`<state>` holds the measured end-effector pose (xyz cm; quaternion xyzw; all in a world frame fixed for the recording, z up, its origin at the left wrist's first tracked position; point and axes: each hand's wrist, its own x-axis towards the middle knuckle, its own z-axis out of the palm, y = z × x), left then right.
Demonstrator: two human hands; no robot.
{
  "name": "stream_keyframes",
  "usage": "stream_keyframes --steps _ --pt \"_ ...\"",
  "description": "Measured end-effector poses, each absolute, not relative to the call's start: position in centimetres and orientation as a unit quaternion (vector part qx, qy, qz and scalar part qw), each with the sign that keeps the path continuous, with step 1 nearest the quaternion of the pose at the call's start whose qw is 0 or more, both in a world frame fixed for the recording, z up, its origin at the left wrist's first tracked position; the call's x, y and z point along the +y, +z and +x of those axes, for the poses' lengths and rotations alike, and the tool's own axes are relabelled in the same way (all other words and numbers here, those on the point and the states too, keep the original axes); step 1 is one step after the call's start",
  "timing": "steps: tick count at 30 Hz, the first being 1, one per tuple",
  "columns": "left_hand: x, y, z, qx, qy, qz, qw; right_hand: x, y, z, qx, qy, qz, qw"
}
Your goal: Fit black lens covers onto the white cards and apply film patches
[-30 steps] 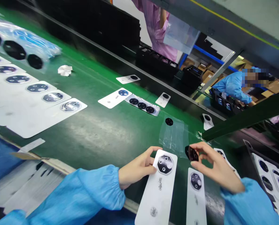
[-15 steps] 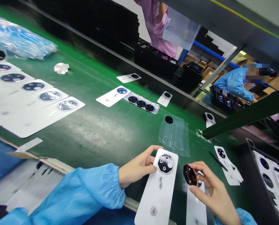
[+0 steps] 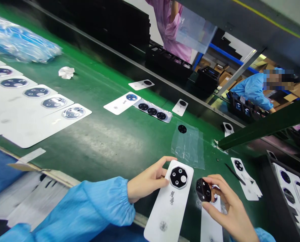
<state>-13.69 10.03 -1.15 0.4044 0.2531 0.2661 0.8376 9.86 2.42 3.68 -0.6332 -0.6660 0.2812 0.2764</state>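
My left hand [image 3: 151, 179] grips a white phone back cover [image 3: 166, 211] by its upper left edge, thumb on the face. The cover has a black octagonal camera area with round holes, and dark markings below it. Between the thumb and fingers of my right hand [image 3: 227, 201] is a glossy black octagonal camera lens plate [image 3: 202, 190], tilted and apart from the cover. Below that hand lies another white back cover [image 3: 210, 222], partly hidden by my fingers. Ahead, a clear plastic bag [image 3: 187, 148] carries one more black lens plate [image 3: 182, 129].
White back covers [image 3: 39, 124] overlap in a row at the left. A strip [image 3: 152, 111] with three black plates, a crumpled tissue [image 3: 66, 72] and blue plastic-wrapped goods [image 3: 24, 43] lie on the green bench. A black tray [image 3: 271, 178] of covers stands right; a green post [image 3: 266, 124] slants nearby.
The held back cover has tilted slightly, so its camera area now looks dark rather than reflective. In my right hand the lens plate has turned a little and shifted slightly left.
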Motion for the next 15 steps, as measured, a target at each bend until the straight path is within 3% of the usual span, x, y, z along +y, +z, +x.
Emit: stream_keyframes --steps 15 --pt "10.02 -1.00 -13.74 0.247 0.261 0.405 0.840 2.53 3.69 9.66 -0.684 0.267 -0.624 0.268"
